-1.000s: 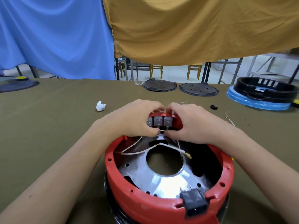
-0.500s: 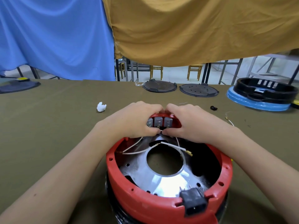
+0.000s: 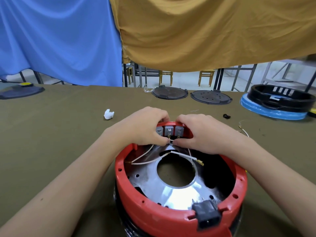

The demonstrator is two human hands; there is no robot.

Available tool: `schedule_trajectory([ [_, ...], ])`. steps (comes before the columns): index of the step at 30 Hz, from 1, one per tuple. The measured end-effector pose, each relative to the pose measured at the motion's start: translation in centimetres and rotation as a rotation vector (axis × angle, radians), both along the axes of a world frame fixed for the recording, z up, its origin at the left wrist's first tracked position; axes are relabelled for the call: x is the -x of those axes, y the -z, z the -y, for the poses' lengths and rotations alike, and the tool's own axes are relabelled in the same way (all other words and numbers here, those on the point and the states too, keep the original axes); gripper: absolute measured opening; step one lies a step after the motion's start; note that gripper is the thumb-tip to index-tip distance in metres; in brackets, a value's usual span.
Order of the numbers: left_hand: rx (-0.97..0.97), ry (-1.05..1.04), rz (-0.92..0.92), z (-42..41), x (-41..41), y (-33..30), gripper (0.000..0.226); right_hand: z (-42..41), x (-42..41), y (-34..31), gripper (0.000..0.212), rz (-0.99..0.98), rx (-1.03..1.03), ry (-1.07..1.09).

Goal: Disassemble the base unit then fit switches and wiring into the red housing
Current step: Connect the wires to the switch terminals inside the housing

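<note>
While both thumbs pinch a wire terminal, the switches sit directly above, left hand and right hand gripping the red housing rim equally near.

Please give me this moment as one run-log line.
stage: wiring switches | left hand: pinching white wire | right hand: gripping red housing rim | switches: three seated

Glossy red plastic housing

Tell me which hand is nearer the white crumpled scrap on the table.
Left. The left hand grips the red housing at its far rim, just right of the white scrap; the right hand lies farther right, beyond the switches.
</note>
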State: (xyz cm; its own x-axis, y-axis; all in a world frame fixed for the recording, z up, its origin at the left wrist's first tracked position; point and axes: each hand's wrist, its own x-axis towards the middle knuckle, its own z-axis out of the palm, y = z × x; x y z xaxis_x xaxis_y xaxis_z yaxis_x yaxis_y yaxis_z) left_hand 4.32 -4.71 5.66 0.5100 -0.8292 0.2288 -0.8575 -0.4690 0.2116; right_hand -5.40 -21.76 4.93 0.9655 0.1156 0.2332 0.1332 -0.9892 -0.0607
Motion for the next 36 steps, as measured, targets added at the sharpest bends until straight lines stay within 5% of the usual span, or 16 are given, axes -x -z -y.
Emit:
schedule_trajectory([
  [7,0.007,0.013,-0.128,-0.6,0.2,0.0,0.040,-0.1,-1.0,-0.7,0.042,-0.078,0.066,0.013],
  [19,0.017,0.003,-0.085,-0.3,0.2,0.1,0.036,-0.3,-0.9,-0.4,0.038,-0.039,0.160,-0.028],
  [25,0.042,-0.058,-0.443,-2.7,-0.9,-1.4,0.040,-0.1,-0.5,-0.1,0.039,-0.044,-0.073,-0.022],
  [31,0.103,-0.055,-0.499,-2.5,-0.9,-1.2,0.022,0.5,-1.7,-0.9,0.018,-0.230,-0.432,-0.080],
  [36,0.120,-0.042,-0.539,-2.7,-1.4,-1.2,0.023,0.5,-2.3,-0.7,0.016,-0.199,-0.422,-0.091],
])
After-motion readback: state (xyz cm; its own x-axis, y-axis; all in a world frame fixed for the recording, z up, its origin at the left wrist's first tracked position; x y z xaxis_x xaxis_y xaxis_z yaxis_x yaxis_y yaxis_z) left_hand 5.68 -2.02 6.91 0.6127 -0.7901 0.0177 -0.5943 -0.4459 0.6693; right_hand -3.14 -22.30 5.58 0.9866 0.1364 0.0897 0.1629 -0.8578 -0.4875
